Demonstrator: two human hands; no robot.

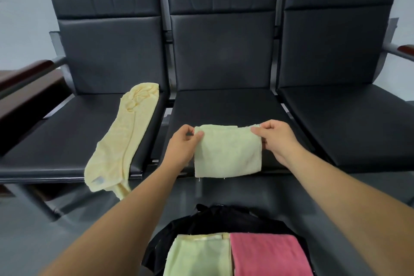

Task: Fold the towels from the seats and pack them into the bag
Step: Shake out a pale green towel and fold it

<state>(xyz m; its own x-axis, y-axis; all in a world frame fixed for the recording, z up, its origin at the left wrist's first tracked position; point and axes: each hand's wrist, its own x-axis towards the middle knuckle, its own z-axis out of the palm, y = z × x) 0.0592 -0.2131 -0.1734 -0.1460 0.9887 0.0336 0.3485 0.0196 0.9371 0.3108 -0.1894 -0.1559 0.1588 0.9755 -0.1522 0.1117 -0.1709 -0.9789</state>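
A folded pale green towel (pixel 227 152) hangs over the front edge of the middle seat (pixel 224 107). My left hand (pixel 182 145) pinches its upper left corner and my right hand (pixel 276 139) pinches its upper right corner. On the left seat (pixel 67 132) a pale yellow towel (pixel 121 139) lies unfolded, its lower end drooping past the seat's front edge. Below me, an open black bag (pixel 215 219) holds a folded light green towel (pixel 197 255) on the left and a folded pink towel (pixel 268 253) on the right.
Three black padded seats stand in a row with metal frames; the right seat (pixel 349 119) has nothing on it. Wooden armrests stick out at the far left (pixel 29 71) and far right (pixel 405 48). Grey floor (pixel 44 231) lies between the seats and the bag.
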